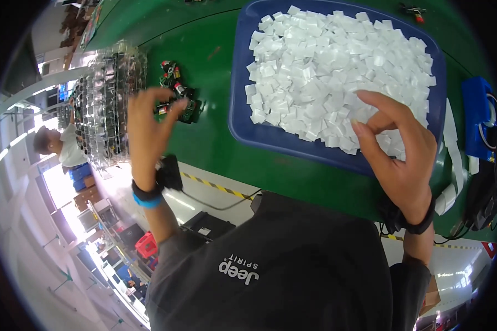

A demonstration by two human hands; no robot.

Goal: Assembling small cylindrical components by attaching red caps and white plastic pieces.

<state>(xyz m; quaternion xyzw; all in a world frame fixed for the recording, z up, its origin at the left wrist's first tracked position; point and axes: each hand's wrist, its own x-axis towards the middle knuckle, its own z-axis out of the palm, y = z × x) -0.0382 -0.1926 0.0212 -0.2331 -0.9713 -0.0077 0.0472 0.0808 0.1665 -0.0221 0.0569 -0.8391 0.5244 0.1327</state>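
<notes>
My left hand [149, 129] hovers over the green work surface [215, 66], fingertips touching a small green circuit board [185, 107] with red and black parts. My right hand [395, 149] hangs over the near right corner of a blue tray [243, 129] heaped with several small white square pads [337, 66]. Its thumb and fingers are curled toward each other just above the pads; I cannot tell whether a pad is pinched. Both wrists wear dark bands, the left one with a blue strap.
A clear plastic rack [107, 105] of small parts stands at the left edge. A blue tape dispenser [477, 116] and white strips [453, 149] lie at the right. Another person [55, 146] works far left. Yellow-black tape marks the table's near edge.
</notes>
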